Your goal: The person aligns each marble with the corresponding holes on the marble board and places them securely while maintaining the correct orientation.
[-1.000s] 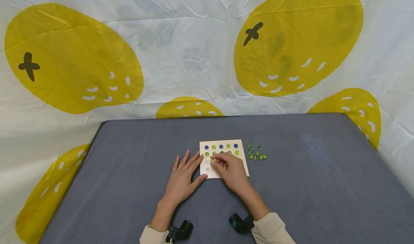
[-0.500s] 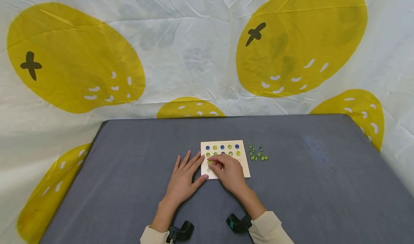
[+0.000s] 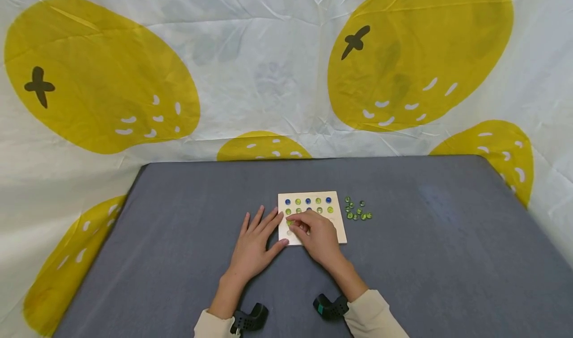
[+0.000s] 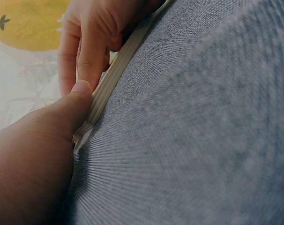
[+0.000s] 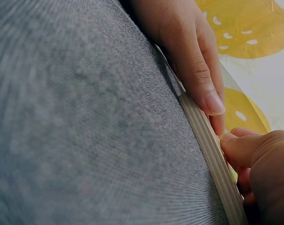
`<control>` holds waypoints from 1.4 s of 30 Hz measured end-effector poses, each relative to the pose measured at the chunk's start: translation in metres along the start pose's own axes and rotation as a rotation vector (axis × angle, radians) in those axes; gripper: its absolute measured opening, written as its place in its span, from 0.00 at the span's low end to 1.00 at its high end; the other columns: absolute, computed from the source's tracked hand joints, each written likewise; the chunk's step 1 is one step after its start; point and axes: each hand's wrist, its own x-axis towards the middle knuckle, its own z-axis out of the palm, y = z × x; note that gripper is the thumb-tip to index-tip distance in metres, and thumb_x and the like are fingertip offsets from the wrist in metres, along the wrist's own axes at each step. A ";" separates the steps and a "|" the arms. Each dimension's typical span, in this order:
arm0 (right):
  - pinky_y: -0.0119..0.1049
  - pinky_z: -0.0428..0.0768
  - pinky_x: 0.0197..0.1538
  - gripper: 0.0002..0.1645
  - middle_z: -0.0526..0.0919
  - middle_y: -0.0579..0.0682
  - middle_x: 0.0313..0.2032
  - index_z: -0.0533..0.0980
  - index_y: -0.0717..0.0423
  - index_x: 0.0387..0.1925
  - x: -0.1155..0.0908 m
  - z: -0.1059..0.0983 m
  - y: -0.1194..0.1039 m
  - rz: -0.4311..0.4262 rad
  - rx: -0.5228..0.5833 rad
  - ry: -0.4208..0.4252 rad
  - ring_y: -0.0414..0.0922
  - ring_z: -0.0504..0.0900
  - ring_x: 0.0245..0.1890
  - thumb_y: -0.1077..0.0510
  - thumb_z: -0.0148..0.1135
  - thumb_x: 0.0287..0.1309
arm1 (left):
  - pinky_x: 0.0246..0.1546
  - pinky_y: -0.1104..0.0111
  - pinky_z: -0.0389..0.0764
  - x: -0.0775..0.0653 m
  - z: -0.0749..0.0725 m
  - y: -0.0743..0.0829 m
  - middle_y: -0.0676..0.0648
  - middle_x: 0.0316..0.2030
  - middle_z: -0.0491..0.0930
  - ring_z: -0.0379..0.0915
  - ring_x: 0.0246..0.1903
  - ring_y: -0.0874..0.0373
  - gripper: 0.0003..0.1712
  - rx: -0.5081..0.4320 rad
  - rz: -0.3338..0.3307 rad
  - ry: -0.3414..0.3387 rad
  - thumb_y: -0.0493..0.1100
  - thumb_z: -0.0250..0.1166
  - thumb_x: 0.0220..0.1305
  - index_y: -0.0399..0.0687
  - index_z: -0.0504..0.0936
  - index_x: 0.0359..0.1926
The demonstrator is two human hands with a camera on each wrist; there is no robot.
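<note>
A pale wooden board with rows of round hollows lies on the table. Green and blue glass beads fill its two far rows. Over the third row, at the left, my right hand pinches a green glass bead between thumb and forefinger. My left hand lies flat with spread fingers, its fingertips and thumb touching the board's left edge. In the left wrist view the left thumb presses the board's layered side. The right palm hides part of the board.
Several loose green glass beads lie just right of the board on the grey cloth-covered table. Behind the table hangs a white curtain with yellow fruit shapes. Black devices are strapped to both wrists.
My right hand has shifted slightly left with the green bead, from beside the third row's leftmost hollow to over it. The left hand keeps its place on the board's edge.
</note>
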 end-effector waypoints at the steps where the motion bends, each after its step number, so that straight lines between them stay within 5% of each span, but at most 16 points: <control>1: 0.29 0.71 0.24 0.11 0.77 0.38 0.25 0.85 0.49 0.39 0.000 0.000 0.000 0.001 -0.001 0.003 0.32 0.71 0.22 0.60 0.73 0.50 | 0.68 0.45 0.45 0.000 0.000 0.000 0.50 0.68 0.64 0.49 0.70 0.45 0.36 0.002 0.001 0.000 0.62 0.59 0.64 0.54 0.68 0.69; 42: 0.30 0.69 0.23 0.13 0.77 0.37 0.25 0.85 0.47 0.43 0.000 -0.003 -0.004 0.072 0.009 -0.035 0.32 0.70 0.21 0.58 0.71 0.53 | 0.68 0.45 0.44 0.000 0.001 0.000 0.50 0.68 0.64 0.48 0.70 0.46 0.37 0.002 0.004 0.005 0.63 0.59 0.64 0.55 0.67 0.69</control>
